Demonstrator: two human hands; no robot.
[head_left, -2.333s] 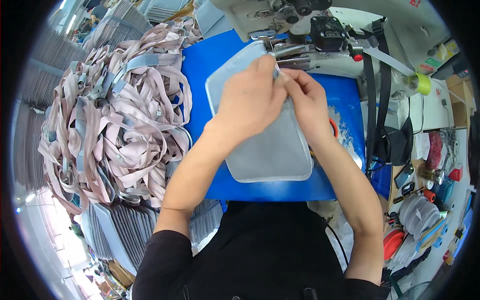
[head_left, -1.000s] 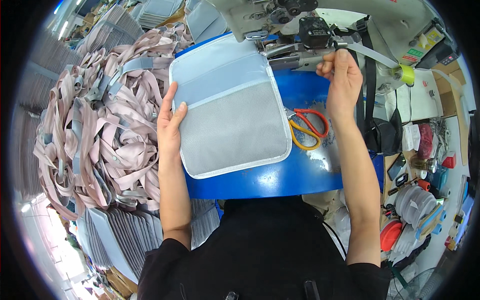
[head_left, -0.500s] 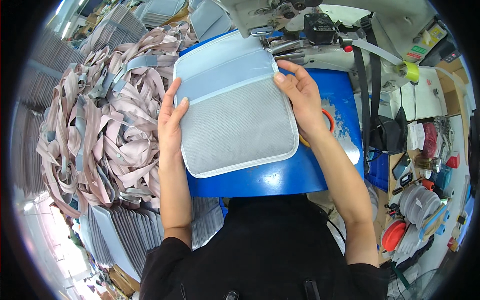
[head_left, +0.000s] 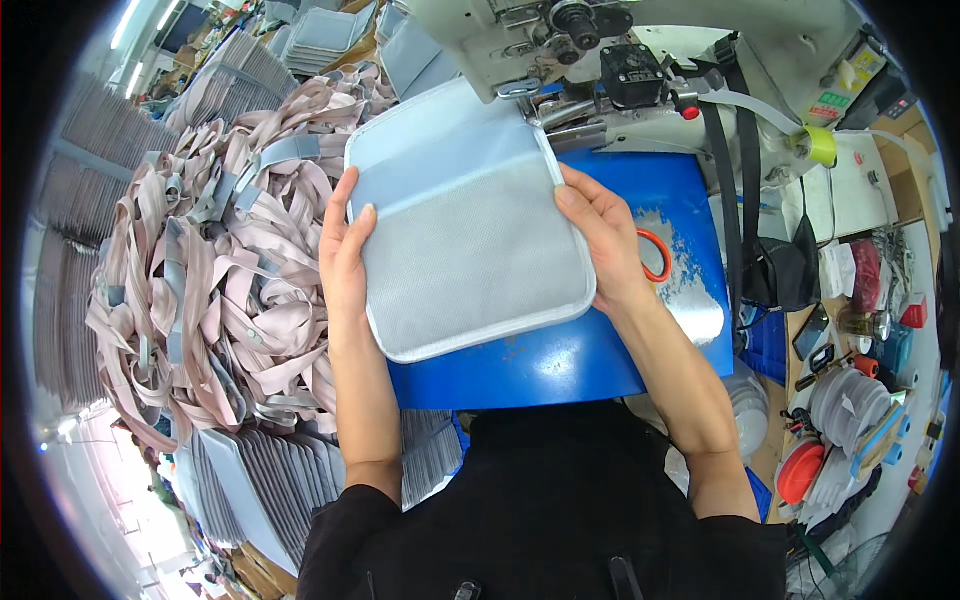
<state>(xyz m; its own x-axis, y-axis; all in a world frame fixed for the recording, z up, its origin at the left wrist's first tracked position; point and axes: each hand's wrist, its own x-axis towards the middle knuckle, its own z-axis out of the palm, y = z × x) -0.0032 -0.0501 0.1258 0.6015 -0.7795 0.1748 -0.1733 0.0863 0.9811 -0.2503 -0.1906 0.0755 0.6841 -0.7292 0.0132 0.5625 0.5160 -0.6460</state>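
Between my two hands is a flat fabric panel (head_left: 480,265), light blue at the far end and grey mesh nearer me, with rounded corners and pale binding round its edge. My left hand (head_left: 347,240) pinches its left edge, thumb on top. At the right edge my right hand (head_left: 598,225) grips it the same way, fingers partly hidden beneath. The panel's far edge lies by the sewing machine head (head_left: 520,90). Below it is a blue work surface (head_left: 540,375). Orange-handled scissors (head_left: 655,255), only a handle loop showing, lie beside my right wrist.
A heap of pinkish straps (head_left: 250,290) rises on the left, with stacked grey panels (head_left: 265,480) in front of it. Black straps (head_left: 748,190) hang by the machine on the right. Further right are thread spools (head_left: 850,405), a phone (head_left: 810,332) and small tools.
The panel's far part looks less flat, and its pocket edge shows less sharply. My right hand has slid slightly lower along the edge. The whole view has shifted a little.
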